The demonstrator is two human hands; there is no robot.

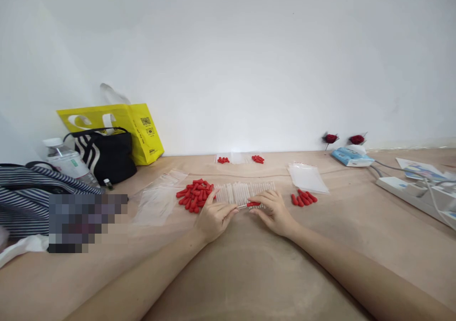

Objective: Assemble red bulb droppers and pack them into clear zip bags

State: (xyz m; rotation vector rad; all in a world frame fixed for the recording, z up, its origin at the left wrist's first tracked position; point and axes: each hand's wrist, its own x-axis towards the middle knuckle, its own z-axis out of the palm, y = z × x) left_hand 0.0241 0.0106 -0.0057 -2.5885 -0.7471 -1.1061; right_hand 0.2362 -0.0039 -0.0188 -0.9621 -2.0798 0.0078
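My left hand (214,219) is closed in a pinch on a thin, clear glass dropper tube (242,206). A red rubber dropper bulb (253,204) is pinched by my right hand (277,215), at the right end of that tube. Whether the tube sits inside the bulb is too small to tell. Just beyond my fingers lies a row of clear dropper tubes (239,191), side by side. A heap of red bulbs (195,194) touches the row's left side, by my left index finger. Several red pieces (304,198) lie right of my right hand.
Clear zip bags lie left (156,204) and right (308,177); small red groups (223,160) rest at the back. A yellow bag (146,133), black pouch (110,155) and bottle (67,159) stand left. Tissues (352,156) and a power strip (402,190) are right.
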